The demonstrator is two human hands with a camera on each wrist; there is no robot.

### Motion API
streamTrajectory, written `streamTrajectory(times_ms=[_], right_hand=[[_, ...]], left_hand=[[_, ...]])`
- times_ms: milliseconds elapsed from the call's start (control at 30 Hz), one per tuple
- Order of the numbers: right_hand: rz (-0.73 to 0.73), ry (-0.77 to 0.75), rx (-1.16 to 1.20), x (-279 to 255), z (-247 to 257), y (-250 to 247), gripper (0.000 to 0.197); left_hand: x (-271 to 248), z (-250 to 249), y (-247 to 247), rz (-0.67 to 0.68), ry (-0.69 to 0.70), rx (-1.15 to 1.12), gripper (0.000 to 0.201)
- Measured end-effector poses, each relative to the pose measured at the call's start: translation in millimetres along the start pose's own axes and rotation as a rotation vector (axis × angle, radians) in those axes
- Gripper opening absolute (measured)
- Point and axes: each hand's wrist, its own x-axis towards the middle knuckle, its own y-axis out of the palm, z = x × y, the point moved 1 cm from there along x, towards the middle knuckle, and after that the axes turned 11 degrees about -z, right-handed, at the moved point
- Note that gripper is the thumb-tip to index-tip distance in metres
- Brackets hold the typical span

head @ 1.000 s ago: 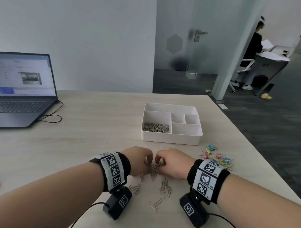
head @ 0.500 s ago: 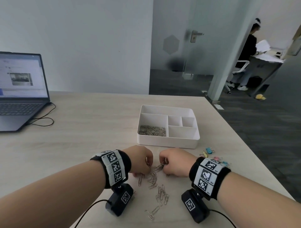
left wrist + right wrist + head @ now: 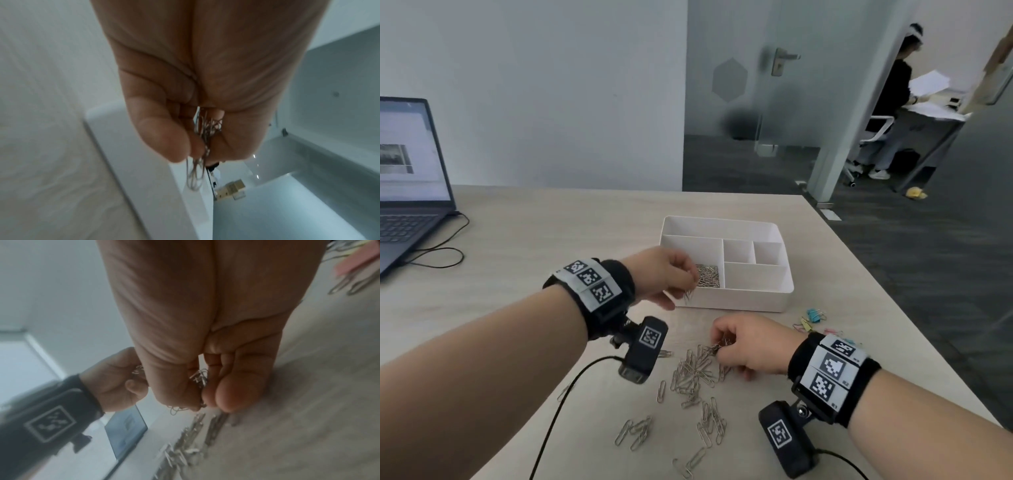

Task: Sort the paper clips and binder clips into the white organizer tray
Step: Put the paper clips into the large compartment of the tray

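The white organizer tray (image 3: pixel 739 301) stands mid-table, with silver paper clips (image 3: pixel 708 274) piled in its large left compartment. My left hand (image 3: pixel 671 274) hovers at the tray's front left corner and pinches a bunch of paper clips (image 3: pixel 202 141), some dangling (image 3: pixel 688 296). My right hand (image 3: pixel 743 342) is low over the loose paper clips (image 3: pixel 695 373) on the table and grips a few paper clips (image 3: pixel 198 379). Coloured binder clips (image 3: pixel 813 317) lie right of that hand, partly hidden by the wrist.
An open laptop (image 3: pixel 407 178) with a cable (image 3: pixel 438 257) sits at the table's far left. The table's right edge (image 3: pixel 893 308) drops to a dark floor. A person (image 3: pixel 893 102) stands at a desk far off behind a glass door.
My left hand has lifted from the loose pile and moved forward to the tray's front left corner with clips in it. My right hand stays over the pile.
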Motion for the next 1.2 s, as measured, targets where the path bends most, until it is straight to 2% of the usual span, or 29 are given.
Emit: streamTrajectory(times_ms=[200, 300, 400, 533, 667, 800, 933, 1033, 1100, 1200], right_hand=[[-0.009, 0.046, 0.235, 2.0, -5.9, -4.5, 0.014], [-0.025, 0.057, 0.340, 2.3, -4.5, -8.1, 0.013], [-0.115, 0.038, 0.438, 6.3, 3.3, -18.4, 0.015], [-0.285, -0.015, 0.503, 24.9, 22.7, -36.7, 0.013], [-0.389, -0.031, 0.420, 57.6, 40.5, -44.1, 0.013], [-0.448, -0.028, 0.180, 82.1, 52.7, -36.9, 0.010], [-0.476, -0.067, 0.007, 84.5, 60.2, -31.4, 0.010], [-0.445, -0.115, -0.037, 77.8, 56.1, -32.4, 0.024], [-0.468, -0.160, -0.084, 67.9, 52.4, -35.6, 0.025], [-0.525, -0.230, -0.142, 43.6, 47.0, -39.2, 0.016]], left_hand=[[33.6, -9.5, -4.5, -0.216, -0.015, -0.008, 0.008], [34.1, -8.7, -3.2, -0.259, -0.029, 0.008, 0.010], [28.0, -3.4, -4.8, -0.274, -0.002, -0.024, 0.016], [15.6, 3.1, -14.5, -0.296, 0.035, -0.039, 0.012], [-1.1, 11.0, -26.7, -0.326, 0.056, 0.020, 0.010], [-17.6, 21.7, -36.6, -0.357, 0.029, 0.105, 0.009], [-35.4, 35.0, -46.6, -0.306, -0.001, 0.256, 0.009], [-49.4, 42.6, -56.9, -0.242, -0.018, 0.473, 0.006], [-58.9, 47.7, -65.7, -0.163, -0.075, 0.617, 0.005], [-73.8, 54.1, -76.8, 0.008, -0.185, 0.799, 0.010]])
